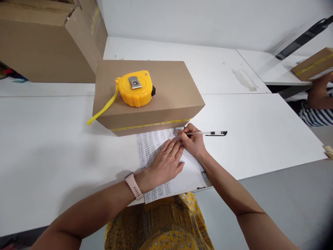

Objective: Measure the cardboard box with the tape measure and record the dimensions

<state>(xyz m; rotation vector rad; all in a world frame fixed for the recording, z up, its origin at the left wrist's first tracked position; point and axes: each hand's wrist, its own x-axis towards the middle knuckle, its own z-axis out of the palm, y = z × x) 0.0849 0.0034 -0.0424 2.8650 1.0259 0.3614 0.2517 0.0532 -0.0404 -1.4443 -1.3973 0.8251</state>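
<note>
A sheet of paper (187,173) with columns of handwriting lies on the white table at its front edge. My left hand (166,162) rests flat on it, fingers stretched out. In my right hand (194,141) is a pen (208,133) with a clear barrel and black cap, its tip end near the top of the sheet. Just beyond the paper stands a closed cardboard box (169,86) with yellow tape along its front. On top of that box sits a yellow tape measure (136,88), its strap hanging over the box's left edge.
A larger open cardboard box (49,48) occupies the back left. At the far right, another person's hand (321,88) is at a smaller taped box (314,64). A dark cylindrical object (299,41) leans near the wall behind it.
</note>
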